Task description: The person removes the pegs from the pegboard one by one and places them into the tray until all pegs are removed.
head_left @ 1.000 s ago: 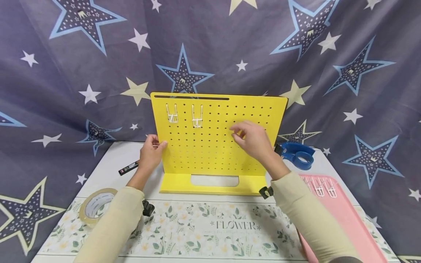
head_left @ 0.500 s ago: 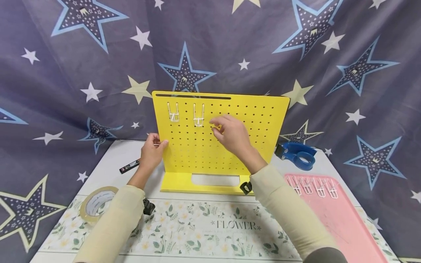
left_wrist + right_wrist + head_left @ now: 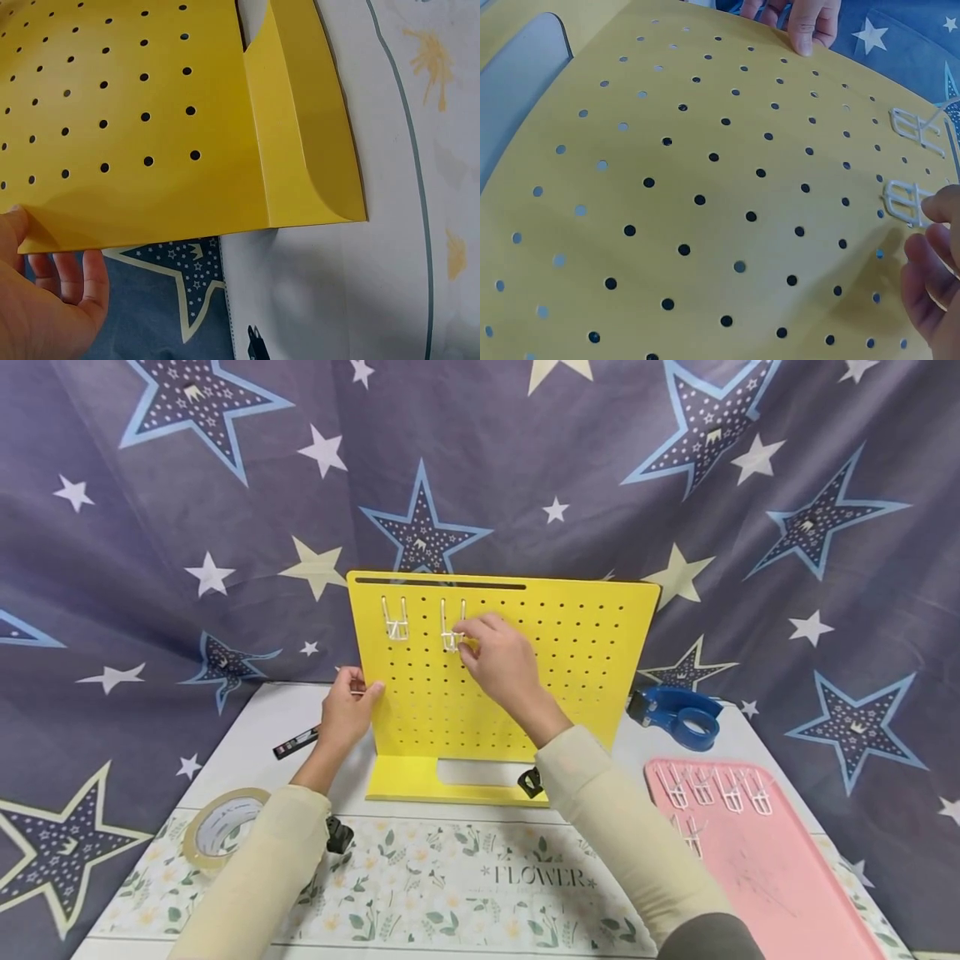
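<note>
A yellow pegboard (image 3: 510, 714) stands upright on its folded base. My left hand (image 3: 347, 710) grips its left edge, with the thumb on the front face and the fingers (image 3: 94, 281) behind the edge in the left wrist view. Two white wire hooks hang in the upper left holes. At the inner wire hook (image 3: 451, 631), my right hand (image 3: 501, 662) has its fingertips on the wire, fingers curled, hiding part of it. The outer wire hook (image 3: 395, 620) hangs untouched to its left. Both hooks (image 3: 904, 201) show at the right of the right wrist view.
A pink tray (image 3: 780, 877) on the right bears several more wire hooks (image 3: 731, 792). Behind it sits a blue tape dispenser (image 3: 678, 714). A tape roll (image 3: 225, 828) lies beside my left forearm, and a slim black item (image 3: 296, 742) lies behind it. A starry curtain (image 3: 555, 460) hangs close behind the board.
My right hand has moved left across the front of the board, from its right half to the inner wire hook. The left hand has kept its grip on the board's edge.
</note>
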Demonstrator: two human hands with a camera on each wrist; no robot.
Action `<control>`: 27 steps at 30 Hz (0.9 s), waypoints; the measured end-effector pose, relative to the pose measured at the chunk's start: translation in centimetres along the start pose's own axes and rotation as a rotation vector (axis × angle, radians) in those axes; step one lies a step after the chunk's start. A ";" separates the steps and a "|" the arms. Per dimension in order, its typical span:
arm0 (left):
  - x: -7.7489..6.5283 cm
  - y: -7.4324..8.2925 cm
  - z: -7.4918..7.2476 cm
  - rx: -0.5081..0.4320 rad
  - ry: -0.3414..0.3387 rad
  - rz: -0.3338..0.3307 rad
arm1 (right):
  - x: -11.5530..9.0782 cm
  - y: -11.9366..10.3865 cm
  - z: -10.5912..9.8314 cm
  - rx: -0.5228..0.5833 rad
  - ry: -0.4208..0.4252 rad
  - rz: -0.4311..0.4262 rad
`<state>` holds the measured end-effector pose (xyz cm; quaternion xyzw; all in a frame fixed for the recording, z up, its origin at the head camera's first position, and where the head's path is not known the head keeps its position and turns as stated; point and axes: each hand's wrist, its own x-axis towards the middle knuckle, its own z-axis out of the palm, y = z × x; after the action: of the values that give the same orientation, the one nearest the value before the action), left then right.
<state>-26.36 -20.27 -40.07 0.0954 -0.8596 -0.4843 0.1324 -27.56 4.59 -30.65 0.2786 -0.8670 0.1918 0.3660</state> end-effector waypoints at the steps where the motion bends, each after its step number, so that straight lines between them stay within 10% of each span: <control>1: 0.0 0.0 0.0 -0.003 -0.001 -0.002 | 0.0 0.0 0.1 -0.002 0.004 0.003; 27: -0.2 0.2 0.0 0.010 0.009 0.004 | 0.5 -0.7 1.3 -0.112 0.093 0.017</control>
<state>-26.22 -20.12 -39.94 0.0968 -0.8616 -0.4792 0.1367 -28.07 3.16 -30.99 0.2413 -0.8608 0.1589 0.4190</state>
